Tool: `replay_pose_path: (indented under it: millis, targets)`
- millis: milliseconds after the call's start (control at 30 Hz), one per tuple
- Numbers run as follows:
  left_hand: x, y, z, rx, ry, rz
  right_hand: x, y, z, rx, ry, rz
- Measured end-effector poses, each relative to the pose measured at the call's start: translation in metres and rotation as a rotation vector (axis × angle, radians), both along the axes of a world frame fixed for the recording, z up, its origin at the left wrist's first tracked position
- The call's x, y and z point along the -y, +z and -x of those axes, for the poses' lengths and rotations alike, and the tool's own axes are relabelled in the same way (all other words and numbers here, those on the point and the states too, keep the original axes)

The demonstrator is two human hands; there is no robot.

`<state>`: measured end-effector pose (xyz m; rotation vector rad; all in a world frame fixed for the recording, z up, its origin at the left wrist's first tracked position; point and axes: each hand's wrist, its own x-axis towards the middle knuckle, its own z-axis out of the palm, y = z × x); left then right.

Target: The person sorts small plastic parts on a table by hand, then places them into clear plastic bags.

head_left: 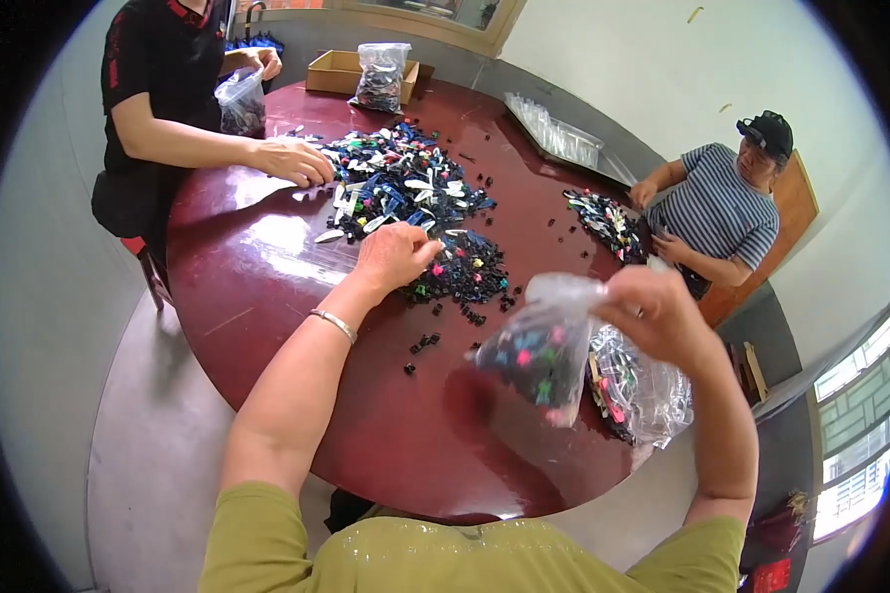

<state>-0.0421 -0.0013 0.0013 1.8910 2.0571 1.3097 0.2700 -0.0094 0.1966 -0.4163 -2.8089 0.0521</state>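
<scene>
My left hand (pixel 398 255) is at the near edge of a large heap of small parts (pixel 396 183) in black, blue, white and other colours. Its fingers are bent together over the smaller black pile (pixel 465 267) with pink, green and yellow bits; anything between them is too small to make out. Raised over the right side of the table, my right hand (pixel 653 306) grips the top of a clear plastic bag (pixel 539 351). Dark parts with pink, green and blue pieces fill the bag, which hangs tilted and slightly blurred.
Round the red table (pixel 405 435) are two people, at the left (pixel 158 119) and right (pixel 727 203). Another clear bag (pixel 658 395) lies by my right forearm. A small pile (pixel 605 222), a tray (pixel 559 133), a filled bag (pixel 380 79) and a cardboard box (pixel 332 74) stand farther off.
</scene>
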Motion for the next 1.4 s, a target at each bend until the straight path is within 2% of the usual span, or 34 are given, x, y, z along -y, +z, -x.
replay_pose_path:
  millis: [33,133,167,267,300,433,533,567,633,667,733,767,800,833,867,933,1067,1133,1167,1267,1300,1400]
  targets:
    - [-0.003,-0.003,0.003,0.079,0.048,-0.026,0.010,-0.007,0.000,-0.020,0.027,-0.021]
    - [-0.013,-0.018,0.020,-0.066,0.195,-0.206,0.038,-0.027,-0.001,-0.046,0.142,-0.093]
    - [-0.015,-0.021,0.024,0.007,0.198,-0.036,0.046,-0.032,-0.002,-0.032,0.165,-0.096]
    - [-0.020,-0.041,0.024,-0.227,0.224,-0.019,0.070,-0.044,-0.003,-0.015,0.231,-0.113]
    - [-0.015,-0.034,0.020,-0.191,0.137,0.064,0.076,-0.047,-0.004,-0.013,0.252,-0.117]
    - [-0.019,-0.039,-0.001,-0.277,0.004,-0.001,0.086,-0.058,-0.009,-0.021,0.276,-0.083]
    - [-0.011,-0.029,-0.022,-0.130,-0.142,0.027,0.088,-0.065,-0.010,-0.072,0.291,-0.026]
    - [-0.013,-0.031,-0.024,-0.138,-0.222,-0.091,0.088,-0.064,-0.011,-0.108,0.287,0.012]
    - [-0.008,-0.018,-0.033,0.053,-0.279,-0.131,0.088,-0.059,-0.012,-0.178,0.286,0.090]
    - [-0.004,-0.011,-0.037,0.151,-0.306,-0.149,0.083,-0.059,-0.014,-0.251,0.265,0.122]
    - [-0.007,-0.006,-0.033,0.114,-0.215,-0.398,0.066,-0.058,-0.018,-0.398,0.223,0.187]
    - [-0.009,-0.002,-0.026,0.079,-0.150,-0.436,0.057,-0.063,-0.018,-0.447,0.087,0.154]
    - [-0.009,0.000,-0.018,0.042,-0.088,-0.473,0.049,-0.069,-0.011,-0.529,-0.113,0.355]
    - [-0.010,-0.002,-0.012,0.064,0.018,-0.427,0.039,-0.076,-0.001,-0.606,-0.317,0.554]
    - [-0.015,-0.015,0.001,-0.032,0.123,-0.356,0.020,-0.089,0.008,-0.623,-0.366,0.581]
    - [-0.021,-0.034,0.016,0.011,0.172,-0.122,-0.029,-0.126,0.025,-0.621,-0.441,0.617]
    - [-0.019,-0.040,0.006,-0.281,0.114,0.020,-0.107,-0.182,0.064,-0.540,-0.621,0.503]
    - [-0.017,-0.026,0.000,-0.140,-0.154,0.153,-0.125,-0.185,0.087,-0.495,-0.741,0.608]
    - [-0.015,-0.029,-0.008,-0.197,-0.164,0.082,-0.131,-0.185,0.097,-0.470,-0.797,0.655]
    - [-0.015,-0.030,-0.019,-0.193,-0.263,0.056,-0.138,-0.177,0.120,-0.252,-0.880,0.614]
    - [-0.013,-0.027,-0.020,-0.204,-0.284,0.007,-0.140,-0.181,0.124,-0.252,-0.834,0.563]
    - [-0.009,-0.014,-0.022,0.120,-0.389,0.047,-0.161,-0.204,0.131,-0.273,-0.439,0.571]
